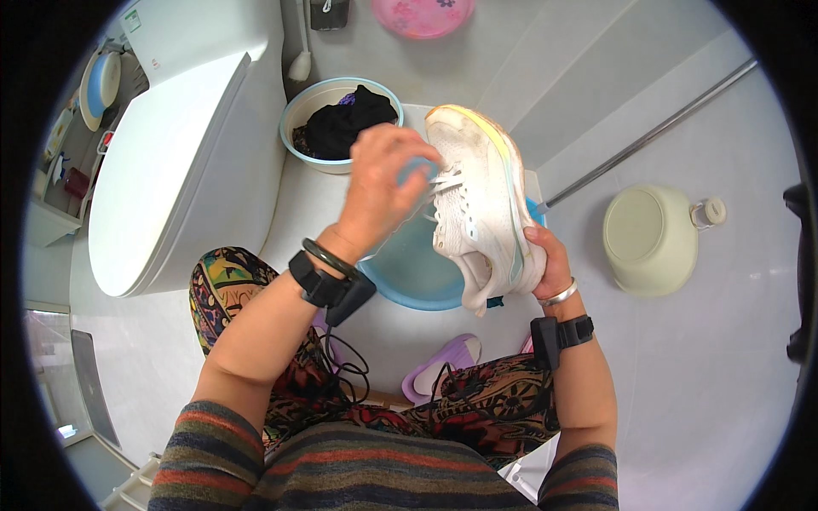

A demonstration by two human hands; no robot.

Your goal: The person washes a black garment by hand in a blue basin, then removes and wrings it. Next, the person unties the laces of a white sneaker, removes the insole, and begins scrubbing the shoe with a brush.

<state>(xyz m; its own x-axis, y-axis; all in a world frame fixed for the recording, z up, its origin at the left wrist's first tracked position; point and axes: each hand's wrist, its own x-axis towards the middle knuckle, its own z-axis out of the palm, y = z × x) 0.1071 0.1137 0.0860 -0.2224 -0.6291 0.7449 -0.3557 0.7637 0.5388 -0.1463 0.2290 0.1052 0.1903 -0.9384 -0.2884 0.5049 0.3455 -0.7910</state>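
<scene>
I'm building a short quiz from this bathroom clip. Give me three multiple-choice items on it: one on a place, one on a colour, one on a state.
1. Where is the blue basin?
A. on the toilet lid
B. on the floor under the white sneaker
C. on a shelf

2. What colour are the clothes in the pale bowl?
A. black
B. red
C. yellow

3. How is the sneaker held?
A. lying in the basin
B. hanging from a hook
C. gripped at the heel by the right hand, left hand at the laces

Answers:
1 B, the basin's rim shows beneath the shoe.
2 A, a dark heap fills the bowl.
3 C, both hands are on the raised shoe.
</scene>
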